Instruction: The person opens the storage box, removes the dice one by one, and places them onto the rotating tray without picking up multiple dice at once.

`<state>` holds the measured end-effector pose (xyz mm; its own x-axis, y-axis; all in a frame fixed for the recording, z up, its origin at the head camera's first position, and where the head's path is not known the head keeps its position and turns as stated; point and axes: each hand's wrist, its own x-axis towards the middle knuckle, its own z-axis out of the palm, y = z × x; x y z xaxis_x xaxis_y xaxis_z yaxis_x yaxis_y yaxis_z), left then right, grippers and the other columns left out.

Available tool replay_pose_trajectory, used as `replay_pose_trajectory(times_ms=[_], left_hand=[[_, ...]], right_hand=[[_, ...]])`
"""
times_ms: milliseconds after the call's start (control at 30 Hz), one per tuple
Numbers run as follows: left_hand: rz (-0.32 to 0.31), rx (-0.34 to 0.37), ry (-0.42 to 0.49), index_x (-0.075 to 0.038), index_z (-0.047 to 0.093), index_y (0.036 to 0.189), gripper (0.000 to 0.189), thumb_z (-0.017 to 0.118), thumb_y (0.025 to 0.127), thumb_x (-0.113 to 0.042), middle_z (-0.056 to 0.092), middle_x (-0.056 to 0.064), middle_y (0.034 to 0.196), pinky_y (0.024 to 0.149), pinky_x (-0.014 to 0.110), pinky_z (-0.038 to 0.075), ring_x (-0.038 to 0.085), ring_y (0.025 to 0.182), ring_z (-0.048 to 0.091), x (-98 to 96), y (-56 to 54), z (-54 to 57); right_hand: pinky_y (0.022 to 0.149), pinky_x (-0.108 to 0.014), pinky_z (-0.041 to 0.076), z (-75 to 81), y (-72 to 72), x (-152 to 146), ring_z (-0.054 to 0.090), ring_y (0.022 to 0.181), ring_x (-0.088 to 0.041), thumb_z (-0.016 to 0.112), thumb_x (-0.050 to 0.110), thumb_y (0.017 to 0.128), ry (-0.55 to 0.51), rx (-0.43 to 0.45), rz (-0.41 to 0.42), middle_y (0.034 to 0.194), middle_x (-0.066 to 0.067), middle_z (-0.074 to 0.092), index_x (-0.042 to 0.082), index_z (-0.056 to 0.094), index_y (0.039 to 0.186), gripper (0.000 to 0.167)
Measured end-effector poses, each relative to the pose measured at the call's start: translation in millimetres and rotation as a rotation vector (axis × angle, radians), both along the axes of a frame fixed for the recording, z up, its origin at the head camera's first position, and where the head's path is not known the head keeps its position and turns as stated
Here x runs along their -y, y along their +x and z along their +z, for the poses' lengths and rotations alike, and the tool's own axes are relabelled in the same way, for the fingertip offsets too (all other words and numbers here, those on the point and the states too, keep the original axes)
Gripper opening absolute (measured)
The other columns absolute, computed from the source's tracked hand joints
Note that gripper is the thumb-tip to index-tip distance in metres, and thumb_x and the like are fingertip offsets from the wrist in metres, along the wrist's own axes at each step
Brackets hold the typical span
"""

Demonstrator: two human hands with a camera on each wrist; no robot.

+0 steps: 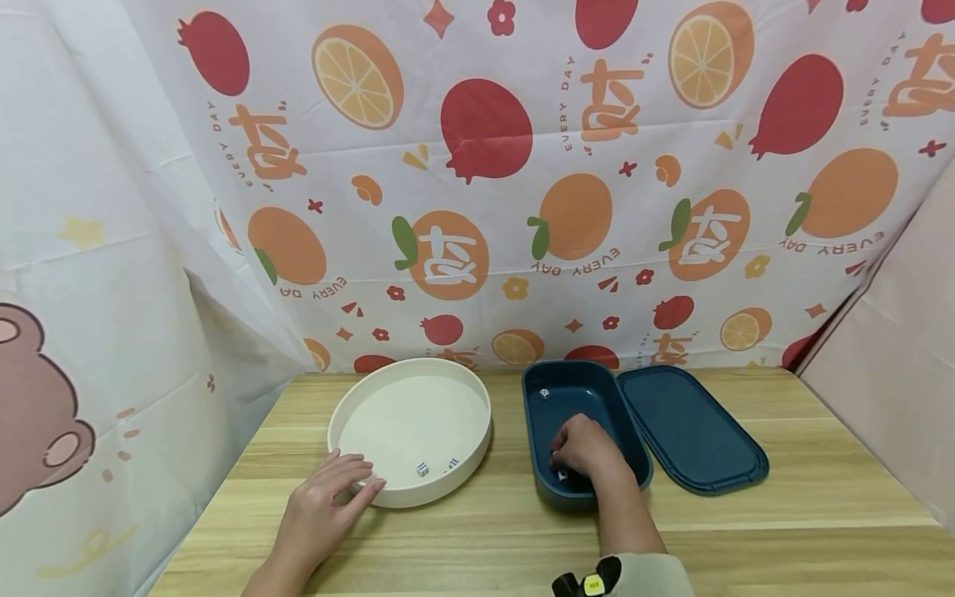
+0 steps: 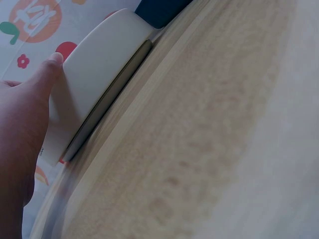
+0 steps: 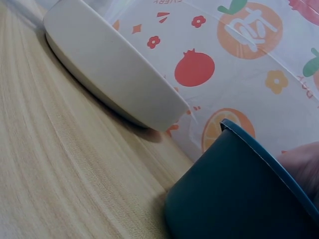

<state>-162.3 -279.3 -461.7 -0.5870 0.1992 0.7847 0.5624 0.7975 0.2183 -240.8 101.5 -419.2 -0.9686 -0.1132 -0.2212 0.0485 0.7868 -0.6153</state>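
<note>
My left hand [image 1: 326, 502] rests on the near left rim of a round cream tray [image 1: 406, 414], fingers loosely extended. In the left wrist view its thumb [image 2: 54, 62] lies against the tray's wall. Two white dice with blue pips, one a plain die [image 1: 422, 469], lie inside near the front. My right hand [image 1: 589, 448] reaches down into a dark blue box [image 1: 548, 489], fingers bent toward its floor. Beside the fingertips is a small die [image 1: 563, 475]; another die [image 1: 545, 394] sits at the back left. I cannot tell whether the right fingertips pinch a die.
A dark blue lid [image 1: 694, 431] lies flat to the right of the box, against its side. Tray, box and lid stand on a wood-grain table [image 1: 477, 547]. A fruit-print curtain [image 1: 492, 207] hangs behind the table.
</note>
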Motion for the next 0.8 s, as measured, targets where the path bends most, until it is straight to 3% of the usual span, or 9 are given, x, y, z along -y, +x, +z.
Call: replay_pose_trajectory(times_ms=[300, 800], left_hand=[[0.002, 0.006, -0.004, -0.01, 0.077, 0.083, 0.021, 0.087, 0.066, -0.018, 0.076, 0.002, 0.086, 0.118, 0.014, 0.031, 0.027, 0.091, 0.071, -0.7, 0.1, -0.4], [-0.005, 0.01, 0.0, -0.01, 0.077, 0.083, 0.02, 0.086, 0.068, -0.019, 0.076, 0.001, 0.086, 0.118, 0.016, 0.032, 0.026, 0.092, 0.071, 0.0, 0.0, -0.8]], right_hand=[[0.086, -0.044, 0.057, 0.2, -3.6, -1.1, 0.061, 0.091, -0.019, 0.073, 0.013, 0.084, -0.015, -0.046, -0.007, 0.094, -0.002, 0.069, 0.013, 0.076, 0.087, 0.004], [0.077, -0.038, 0.056, 6.1, -5.2, 0.3, 0.058, 0.084, -0.019, 0.071, 0.023, 0.089, -0.074, -0.068, -0.04, 0.093, -0.001, 0.067, 0.016, 0.074, 0.093, 0.009]])
